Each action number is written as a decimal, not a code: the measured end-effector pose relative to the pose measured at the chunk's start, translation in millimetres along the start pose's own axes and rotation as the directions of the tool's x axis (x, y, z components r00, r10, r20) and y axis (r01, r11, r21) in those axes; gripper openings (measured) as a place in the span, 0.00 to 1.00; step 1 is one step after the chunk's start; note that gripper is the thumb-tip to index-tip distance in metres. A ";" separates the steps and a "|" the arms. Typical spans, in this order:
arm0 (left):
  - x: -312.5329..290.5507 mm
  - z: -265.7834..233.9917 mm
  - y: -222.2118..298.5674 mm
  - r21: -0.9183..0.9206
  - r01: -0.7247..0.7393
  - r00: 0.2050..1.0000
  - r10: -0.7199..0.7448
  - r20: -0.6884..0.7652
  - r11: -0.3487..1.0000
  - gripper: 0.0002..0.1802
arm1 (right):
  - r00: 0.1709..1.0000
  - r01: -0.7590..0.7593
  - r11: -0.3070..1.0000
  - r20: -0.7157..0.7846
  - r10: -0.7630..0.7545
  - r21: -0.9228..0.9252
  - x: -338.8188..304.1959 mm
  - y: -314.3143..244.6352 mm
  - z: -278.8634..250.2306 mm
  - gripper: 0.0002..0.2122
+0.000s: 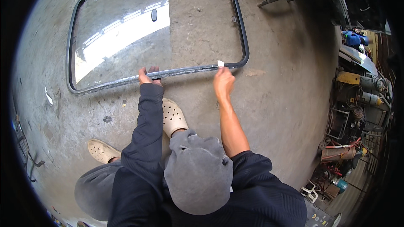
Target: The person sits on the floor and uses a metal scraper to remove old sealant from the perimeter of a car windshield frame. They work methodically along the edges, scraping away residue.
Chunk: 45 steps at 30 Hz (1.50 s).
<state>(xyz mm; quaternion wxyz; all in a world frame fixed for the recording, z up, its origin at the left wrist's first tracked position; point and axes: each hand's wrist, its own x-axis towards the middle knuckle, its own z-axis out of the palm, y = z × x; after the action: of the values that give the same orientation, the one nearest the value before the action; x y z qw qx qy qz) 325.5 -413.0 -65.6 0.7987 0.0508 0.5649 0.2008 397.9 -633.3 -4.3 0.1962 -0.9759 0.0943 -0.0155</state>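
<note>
Left fingers [143, 75] curled around black rounded window frame [185, 72], seemingly for steadying; small white piece [220, 63] pinched by right fingers [220, 71].

Seen from above, a person in a dark top leans over a black, round-cornered window frame [198, 70], with a concrete floor [286, 105] beneath it. A glass pane [126, 12] fills its left part — bright with reflected light — and concrete shows through the right. The left hand [148, 77] grips the near edge; the right hand [224, 80], farther along, pinches a small white piece [220, 63] at that edge. Beige clogs [173, 117] show below; workshop clutter [348, 96] lines the far right.
</note>
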 end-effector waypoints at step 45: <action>8.4 -9.6 -9.7 -0.027 -0.008 1.000 0.008 -0.029 1.000 0.24 | 0.993 0.011 0.997 0.117 -0.002 -0.076 0.2 -5.4 -4.5 0.14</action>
<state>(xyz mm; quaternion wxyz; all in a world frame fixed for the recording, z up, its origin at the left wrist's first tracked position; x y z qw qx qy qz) 321.6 -420.1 -79.5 0.7902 0.0392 0.5735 0.2124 398.8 -630.1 1.9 0.1639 -0.9822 0.0800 0.0444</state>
